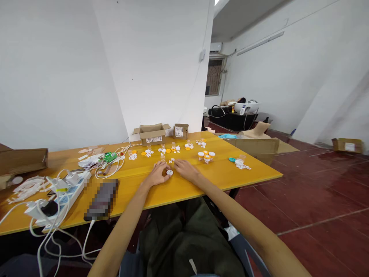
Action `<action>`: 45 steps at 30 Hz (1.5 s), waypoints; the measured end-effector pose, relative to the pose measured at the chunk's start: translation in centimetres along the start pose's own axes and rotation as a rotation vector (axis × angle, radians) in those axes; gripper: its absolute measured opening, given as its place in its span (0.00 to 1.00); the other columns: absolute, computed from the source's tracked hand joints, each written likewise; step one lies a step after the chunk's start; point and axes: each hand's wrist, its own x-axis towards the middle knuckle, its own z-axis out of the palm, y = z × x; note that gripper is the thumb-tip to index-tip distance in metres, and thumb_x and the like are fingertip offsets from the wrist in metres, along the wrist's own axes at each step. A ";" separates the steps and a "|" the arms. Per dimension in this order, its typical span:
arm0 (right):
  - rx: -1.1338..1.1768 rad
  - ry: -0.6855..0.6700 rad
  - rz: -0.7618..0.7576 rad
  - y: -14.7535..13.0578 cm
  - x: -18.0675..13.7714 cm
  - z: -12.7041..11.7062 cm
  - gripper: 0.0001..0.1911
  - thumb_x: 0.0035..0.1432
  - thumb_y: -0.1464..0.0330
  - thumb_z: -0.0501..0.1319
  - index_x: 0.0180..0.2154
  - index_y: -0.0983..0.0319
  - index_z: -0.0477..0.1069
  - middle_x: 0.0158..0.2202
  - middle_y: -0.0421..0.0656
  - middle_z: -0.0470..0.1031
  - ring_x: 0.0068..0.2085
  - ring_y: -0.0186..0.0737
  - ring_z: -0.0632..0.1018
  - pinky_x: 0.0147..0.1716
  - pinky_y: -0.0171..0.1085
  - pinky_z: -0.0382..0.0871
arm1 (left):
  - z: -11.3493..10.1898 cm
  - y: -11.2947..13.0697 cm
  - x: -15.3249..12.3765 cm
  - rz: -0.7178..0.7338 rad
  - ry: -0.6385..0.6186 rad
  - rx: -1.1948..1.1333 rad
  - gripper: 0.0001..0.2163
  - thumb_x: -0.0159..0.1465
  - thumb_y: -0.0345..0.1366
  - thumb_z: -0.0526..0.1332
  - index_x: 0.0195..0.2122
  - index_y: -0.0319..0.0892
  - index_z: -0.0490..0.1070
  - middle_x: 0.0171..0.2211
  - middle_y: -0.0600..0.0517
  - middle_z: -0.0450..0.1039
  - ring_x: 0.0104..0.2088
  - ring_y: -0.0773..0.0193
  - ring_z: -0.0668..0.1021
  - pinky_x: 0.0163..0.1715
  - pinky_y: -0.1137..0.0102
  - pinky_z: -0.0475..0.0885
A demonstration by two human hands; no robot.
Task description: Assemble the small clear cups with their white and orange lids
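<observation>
Four capped jars (206,157) stand together on the table (170,190), contents too small to tell. The left hand (158,173) pinches a white disc (170,173) at the table's near side; the right hand (184,169) is beside it, grip impossible to tell.

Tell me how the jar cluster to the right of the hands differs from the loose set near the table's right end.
The jar cluster stands bunched together; the loose set lies spread out. Lids top the jar cluster, while in the loose set a teal lid lies off to one side. The jar cluster shows white and orange lids; the loose set shows teal and white pieces. Both rest on the yellow tabletop.
</observation>
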 end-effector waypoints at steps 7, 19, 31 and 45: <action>-0.085 0.018 -0.022 -0.6 0.2 -0.6 0.11 0.66 0.76 0.57 0.44 0.61 0.76 0.47 0.52 0.78 0.49 0.45 0.79 0.42 0.39 0.75 | -0.3 -0.3 0.1 -0.002 0.166 -0.043 0.07 0.61 0.33 0.61 0.40 0.47 0.72 0.41 0.51 0.75 0.46 0.54 0.74 0.52 0.57 0.68; 0.065 0.119 0.056 -0.5 0.3 1.2 0.11 0.65 0.77 0.57 0.44 0.60 0.75 0.48 0.53 0.78 0.49 0.48 0.77 0.43 0.42 0.75 | -0.4 -0.8 0.2 -0.040 0.259 -0.074 0.07 0.60 0.31 0.59 0.40 0.46 0.71 0.40 0.50 0.74 0.45 0.55 0.74 0.51 0.59 0.68; 0.346 0.357 0.018 -1.4 -0.5 0.2 0.13 0.69 0.74 0.52 0.41 0.58 0.74 0.42 0.47 0.77 0.46 0.42 0.77 0.46 0.41 0.74 | 0.2 -0.6 -0.3 -0.010 0.007 -0.036 0.09 0.62 0.44 0.63 0.41 0.48 0.71 0.43 0.50 0.72 0.49 0.52 0.71 0.54 0.54 0.65; 0.351 0.241 -0.009 -1.9 -0.6 -1.2 0.12 0.66 0.75 0.56 0.44 0.58 0.75 0.52 0.49 0.74 0.52 0.43 0.76 0.51 0.42 0.73 | 0.6 -0.6 0.0 -0.017 0.019 -0.033 0.08 0.64 0.44 0.61 0.39 0.47 0.72 0.40 0.50 0.73 0.47 0.53 0.72 0.52 0.56 0.68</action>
